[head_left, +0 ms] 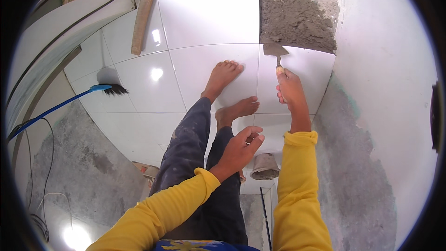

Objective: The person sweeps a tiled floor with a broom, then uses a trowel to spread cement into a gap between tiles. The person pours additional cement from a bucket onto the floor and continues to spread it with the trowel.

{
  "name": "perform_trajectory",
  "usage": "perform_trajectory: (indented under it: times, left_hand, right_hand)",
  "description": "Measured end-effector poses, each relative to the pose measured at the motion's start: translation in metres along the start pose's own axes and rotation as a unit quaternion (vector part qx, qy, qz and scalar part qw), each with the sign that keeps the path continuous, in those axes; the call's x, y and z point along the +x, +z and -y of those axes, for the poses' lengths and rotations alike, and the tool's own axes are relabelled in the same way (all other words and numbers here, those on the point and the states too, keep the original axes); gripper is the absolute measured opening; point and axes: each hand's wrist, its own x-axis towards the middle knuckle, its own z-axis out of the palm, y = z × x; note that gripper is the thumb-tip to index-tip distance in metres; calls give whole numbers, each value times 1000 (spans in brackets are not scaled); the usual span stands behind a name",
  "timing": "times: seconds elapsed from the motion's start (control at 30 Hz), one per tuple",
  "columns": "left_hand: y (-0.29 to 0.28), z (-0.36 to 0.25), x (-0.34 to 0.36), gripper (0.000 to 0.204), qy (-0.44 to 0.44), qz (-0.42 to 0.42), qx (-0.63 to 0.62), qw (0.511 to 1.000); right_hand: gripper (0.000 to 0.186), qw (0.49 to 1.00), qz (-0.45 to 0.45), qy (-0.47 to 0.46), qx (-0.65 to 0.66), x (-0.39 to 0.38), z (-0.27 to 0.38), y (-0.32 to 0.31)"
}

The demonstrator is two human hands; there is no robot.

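My right hand (291, 88) is closed round the handle of a trowel (277, 50). The blade lies over the white tile edge, at the near border of a patch of wet grey mortar (297, 16). That mortar fills an untiled gap between a large white tile (209, 7) and the right wall. My left hand (239, 151) hangs in front of my legs with its fingers loosely curved and apart, holding nothing. Both forearms wear yellow sleeves. My bare feet (226, 76) stand on the glossy white floor tiles (183, 65).
A mortar-stained bucket (265, 167) stands behind my feet, between my forearms. At the left lies a blue-handled broom (109, 88) with dark bristles. A wooden plank (146, 14) rests on the tiles at far left. Black cables (49, 158) hang lower left. The plastered wall (385, 65) bounds the right.
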Motion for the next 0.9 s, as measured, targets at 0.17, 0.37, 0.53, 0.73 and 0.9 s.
perform_trajectory:
  times: [0.17, 0.37, 0.53, 0.73, 0.9]
  left_hand:
    - [-3, -2, 2, 34, 8, -14, 4, 1000]
    - [-4, -7, -1, 33, 22, -6, -3, 1000]
    - [-7, -6, 3, 34, 32, -23, 0, 999]
    - [-4, -1, -2, 33, 15, -5, -9, 1000]
    - [-4, -3, 0, 32, 21, -11, 1, 1000]
  right_hand:
    - [33, 1000, -19, -1, 16, 9, -2, 16]
    - [34, 997, 14, 3, 79, 15, 8, 19]
    - [38, 993, -31, 5, 112, 1, -1, -16]
    - [37, 996, -83, 13, -28, 3, -3, -38]
    - [36, 995, -56, -40, -78, 5, 2, -15]
